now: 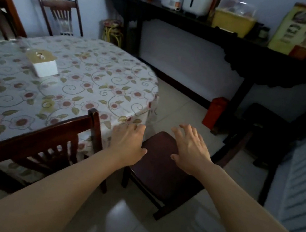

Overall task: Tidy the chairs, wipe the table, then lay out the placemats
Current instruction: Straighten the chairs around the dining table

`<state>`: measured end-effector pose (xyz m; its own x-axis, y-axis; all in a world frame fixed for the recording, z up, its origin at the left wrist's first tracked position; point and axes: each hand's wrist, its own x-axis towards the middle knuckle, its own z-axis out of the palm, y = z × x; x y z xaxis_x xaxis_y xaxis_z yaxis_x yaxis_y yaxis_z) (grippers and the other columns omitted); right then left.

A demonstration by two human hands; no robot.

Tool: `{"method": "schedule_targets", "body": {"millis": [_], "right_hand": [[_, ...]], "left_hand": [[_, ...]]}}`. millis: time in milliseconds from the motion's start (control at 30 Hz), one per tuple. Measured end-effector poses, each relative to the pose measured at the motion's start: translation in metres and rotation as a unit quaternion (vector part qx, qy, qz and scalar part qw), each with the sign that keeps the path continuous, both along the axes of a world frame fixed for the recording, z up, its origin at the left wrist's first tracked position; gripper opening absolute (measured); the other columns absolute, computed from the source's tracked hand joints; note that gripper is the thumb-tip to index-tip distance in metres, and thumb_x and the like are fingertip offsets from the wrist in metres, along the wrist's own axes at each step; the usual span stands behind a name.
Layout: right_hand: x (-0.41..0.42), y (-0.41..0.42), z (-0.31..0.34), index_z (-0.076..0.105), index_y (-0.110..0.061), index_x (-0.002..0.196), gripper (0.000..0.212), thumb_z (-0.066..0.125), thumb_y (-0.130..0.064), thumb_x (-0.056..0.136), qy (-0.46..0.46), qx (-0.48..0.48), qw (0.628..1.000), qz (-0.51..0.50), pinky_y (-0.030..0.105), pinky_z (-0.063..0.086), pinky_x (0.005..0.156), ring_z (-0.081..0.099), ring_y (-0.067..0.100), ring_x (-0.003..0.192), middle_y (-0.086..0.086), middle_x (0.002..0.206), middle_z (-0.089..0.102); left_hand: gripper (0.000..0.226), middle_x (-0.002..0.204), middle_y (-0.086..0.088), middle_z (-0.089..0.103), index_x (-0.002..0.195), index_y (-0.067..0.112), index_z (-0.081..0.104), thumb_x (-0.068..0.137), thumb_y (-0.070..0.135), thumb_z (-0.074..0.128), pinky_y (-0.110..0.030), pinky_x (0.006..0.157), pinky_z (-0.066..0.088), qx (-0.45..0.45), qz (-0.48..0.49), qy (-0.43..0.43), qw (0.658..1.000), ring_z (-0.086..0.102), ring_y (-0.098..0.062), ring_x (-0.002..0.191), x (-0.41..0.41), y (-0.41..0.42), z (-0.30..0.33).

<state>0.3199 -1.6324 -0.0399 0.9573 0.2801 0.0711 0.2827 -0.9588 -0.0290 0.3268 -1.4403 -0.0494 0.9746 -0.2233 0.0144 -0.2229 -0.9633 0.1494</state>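
Both bare forearms stretched forward and down, palms facing downward. Left hand (128, 142) flat with fingers together, thumb tucked toward the middle. Right hand (191, 148) spread wide, fingers straight and apart, gripping nothing.

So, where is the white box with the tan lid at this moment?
In the head view, the white box stands on the floral tablecloth, left of centre, beyond the near chair.

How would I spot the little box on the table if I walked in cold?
Find the round table under its flowered cloth. The box sits toward its far left part, apart from the pink shapes nearer the left edge. It alone is blocky, with plain white sides and a tan top.
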Motion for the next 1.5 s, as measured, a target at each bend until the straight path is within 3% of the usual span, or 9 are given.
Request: {"method": "schedule_targets", "body": {"millis": [233,433,633,700,767,833,1067,1267,1500], "right_hand": [[0.025,-0.141,-0.007,0.035,-0.015,0.135,0.066,0.059,-0.003,0.074,-0.008,0.021,0.999,-0.023,0.036,0.031,0.107,0.033,0.028,0.127,0.011,0.141,0.031],[0.045,-0.237,-0.036,0.026,-0.017,0.141,0.068,0.059,-0.008,0.082,0.046,0.005,0.999,-0.025,0.038,0.025,0.111,0.023,0.03,0.134,0.012,0.147,0.022],[0.066,-0.277,-0.07,0.0,-0.022,0.15,0.09,0.062,-0.016,0.084,0.141,-0.005,0.99,-0.014,0.041,0.008,0.117,-0.005,0.023,0.146,0.004,0.159,-0.008],[0.069,-0.284,-0.082,-0.009,-0.025,0.149,0.098,0.064,-0.02,0.084,0.156,-0.006,0.988,-0.015,0.041,0.007,0.118,-0.009,0.021,0.146,0.001,0.158,-0.018],[0.068,-0.287,-0.091,-0.016,-0.026,0.147,0.103,0.064,-0.022,0.083,0.149,-0.007,0.989,-0.014,0.042,0.004,0.118,-0.013,0.021,0.145,0.0,0.156,-0.025],[0.067,-0.285,-0.097,-0.022,-0.025,0.146,0.107,0.065,-0.025,0.083,0.135,-0.014,0.991,-0.014,0.043,-0.002,0.116,-0.017,0.024,0.144,0.002,0.154,-0.028],[0.092,-0.265,-0.092,-0.024,-0.024,0.145,0.108,0.064,-0.029,0.082,0.098,-0.025,0.995,0.012,0.045,-0.015,0.11,-0.027,0.028,0.14,0.005,0.154,-0.028],[0.149,-0.217,-0.067,-0.02,-0.026,0.146,0.111,0.068,-0.027,0.079,0.072,-0.009,0.995,0.066,0.046,-0.011,0.113,-0.023,0.028,0.142,0.006,0.156,-0.023],[0.232,-0.143,-0.047,-0.009,-0.024,0.149,0.096,0.06,-0.02,0.082,-0.001,0.011,0.991,0.134,0.044,-0.008,0.115,-0.013,0.029,0.145,0.006,0.158,-0.004]], "left_hand": [[0.061,0.131,-0.013,0.049,0.132,0.014,0.037,0.085,0.048,0.055,-0.048,0.101,0.036,-0.023,0.003,0.039,0.999,0.047,-0.031,0.119,0.02,-0.144,-0.01],[0.064,0.133,-0.012,0.048,0.132,0.015,0.035,0.084,0.052,0.054,-0.054,0.104,0.025,0.011,-0.013,0.069,0.997,0.044,-0.033,0.123,0.031,-0.249,-0.033],[0.066,0.125,-0.013,0.052,0.126,0.016,0.036,0.078,0.055,0.06,-0.05,0.098,0.03,0.07,-0.006,0.126,0.989,0.049,-0.034,0.116,0.045,-0.303,-0.058],[0.061,0.116,-0.012,0.059,0.121,0.015,0.037,0.079,0.052,0.062,-0.042,0.088,0.036,0.07,-0.006,0.126,0.989,0.056,-0.032,0.107,0.047,-0.314,-0.07],[0.052,0.107,-0.011,0.064,0.116,0.014,0.038,0.082,0.045,0.062,-0.035,0.072,0.037,0.063,-0.005,0.116,0.991,0.062,-0.031,0.096,0.051,-0.318,-0.076],[0.044,0.105,-0.011,0.064,0.113,0.014,0.042,0.084,0.04,0.062,-0.034,0.066,0.037,0.067,-0.006,0.111,0.992,0.063,-0.033,0.095,0.058,-0.316,-0.076],[0.038,0.105,-0.01,0.063,0.106,0.015,0.051,0.078,0.035,0.069,-0.034,0.068,0.038,0.06,-0.001,0.111,0.992,0.062,-0.034,0.096,0.085,-0.29,-0.059],[0.025,0.104,-0.008,0.064,0.101,0.019,0.057,0.078,0.027,0.063,-0.036,0.072,0.044,0.035,0.071,0.08,0.994,0.062,-0.032,0.097,0.129,-0.241,-0.035],[0.036,0.105,-0.005,0.064,0.114,0.023,0.052,0.078,0.016,0.057,-0.037,0.073,0.046,-0.022,0.176,0.029,0.984,0.06,-0.029,0.1,0.193,-0.171,-0.023]]}}
